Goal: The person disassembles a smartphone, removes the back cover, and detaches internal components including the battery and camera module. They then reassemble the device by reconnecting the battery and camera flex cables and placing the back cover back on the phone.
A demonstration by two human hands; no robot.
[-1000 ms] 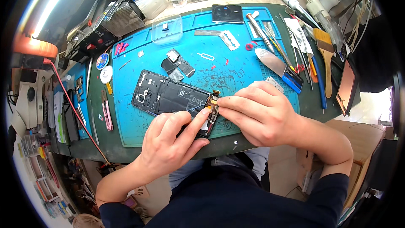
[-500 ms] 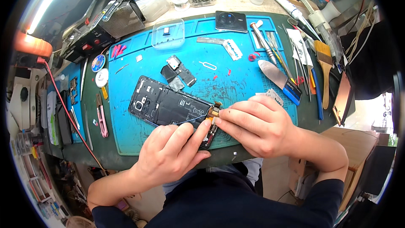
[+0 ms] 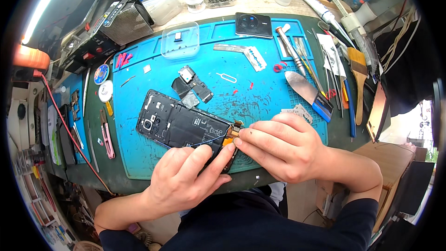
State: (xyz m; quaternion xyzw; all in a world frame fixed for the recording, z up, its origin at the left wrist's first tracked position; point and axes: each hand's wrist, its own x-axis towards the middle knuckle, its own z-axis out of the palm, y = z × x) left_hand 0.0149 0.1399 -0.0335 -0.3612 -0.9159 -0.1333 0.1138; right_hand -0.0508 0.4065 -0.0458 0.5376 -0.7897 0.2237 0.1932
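Note:
An opened smartphone [image 3: 183,120] lies slantwise on the blue mat, its back cover off and its camera end to the far left. At its near right end an orange-and-copper flex cable [image 3: 229,141] shows. My left hand [image 3: 183,176] grips that end of the phone, with the index fingertip pressed by the cable and the thumb at the lower edge. My right hand [image 3: 283,146] pinches the flex cable between thumb and fingers from the right; the fingertips partly hide it. A thin blue wire [image 3: 206,141] crosses the phone's lower half.
Beyond the phone lie removed dark phone parts [image 3: 193,85], a SIM eject pin [image 3: 226,78] and a clear plastic box [image 3: 180,41]. A razor blade [image 3: 255,59], a broad pry blade [image 3: 302,88] and a brush [image 3: 358,81] lie right. Pink-handled pliers [image 3: 107,137] rest left.
The view has shifted slightly, so the mat and the phone sit a little lower and further left. Both hands keep their places at the phone's end.

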